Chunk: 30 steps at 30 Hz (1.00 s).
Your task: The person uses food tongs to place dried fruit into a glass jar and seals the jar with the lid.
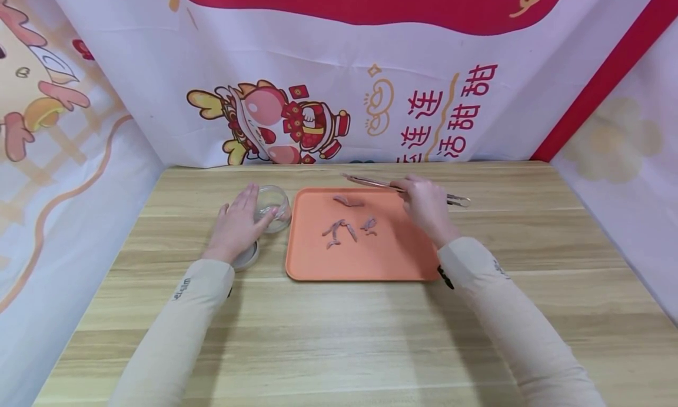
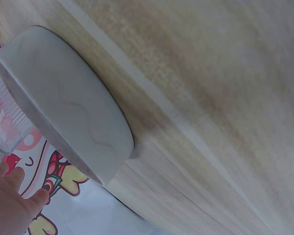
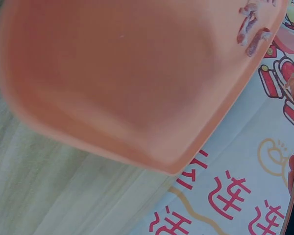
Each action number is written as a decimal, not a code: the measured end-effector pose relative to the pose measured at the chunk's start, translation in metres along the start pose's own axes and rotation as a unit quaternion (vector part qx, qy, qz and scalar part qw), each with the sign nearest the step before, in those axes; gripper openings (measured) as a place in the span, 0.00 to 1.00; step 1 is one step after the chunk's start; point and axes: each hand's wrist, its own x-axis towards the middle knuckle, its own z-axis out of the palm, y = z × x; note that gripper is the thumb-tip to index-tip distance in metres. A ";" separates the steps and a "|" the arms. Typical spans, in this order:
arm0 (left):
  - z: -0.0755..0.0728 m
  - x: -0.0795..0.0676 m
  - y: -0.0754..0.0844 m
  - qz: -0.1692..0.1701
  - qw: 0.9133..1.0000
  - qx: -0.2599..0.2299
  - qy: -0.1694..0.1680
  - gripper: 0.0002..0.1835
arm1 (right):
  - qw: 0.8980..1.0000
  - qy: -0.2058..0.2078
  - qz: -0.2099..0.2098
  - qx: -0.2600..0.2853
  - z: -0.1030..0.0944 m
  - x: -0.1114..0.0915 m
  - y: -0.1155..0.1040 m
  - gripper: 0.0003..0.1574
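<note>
My left hand [image 1: 235, 224] grips a clear round jar [image 1: 274, 195], fingers along its left side and thumb across its near side. A grey-white lid [image 1: 248, 257] lies on the table by that wrist; it looms large in the left wrist view, with the jar's ribbed wall [image 2: 7, 117] behind it. My right hand [image 1: 426, 207] holds metal tongs [image 1: 371, 182] over the far edge of an orange tray [image 1: 392, 260]. The tongs' tips point left, with nothing visible between them. Several thin greyish-pink meat strips [image 1: 348, 202] lie scattered on the tray.
The wooden table [image 1: 339, 336] extends on all sides of the tray. A white cloth backdrop [image 1: 339, 60] with red and cartoon prints hangs behind the table's far edge, and printed cloth also hangs at both sides.
</note>
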 end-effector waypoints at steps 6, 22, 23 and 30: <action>-0.001 -0.002 0.001 0.003 1.000 -0.003 0.003 0.49 | 1.000 0.008 -0.003 0.001 -0.004 0.003 -0.008 0.18; -0.001 -0.001 0.001 -0.002 1.000 -0.007 -0.003 0.50 | 0.998 0.040 -0.055 0.019 -0.011 0.014 -0.045 0.18; -0.001 -0.001 0.001 -0.001 1.000 -0.007 -0.003 0.50 | 0.997 0.043 -0.060 0.021 -0.011 0.014 -0.048 0.18; -0.001 -0.001 0.001 -0.001 1.000 -0.010 -0.002 0.50 | 0.994 0.045 -0.098 0.024 -0.012 0.018 -0.064 0.19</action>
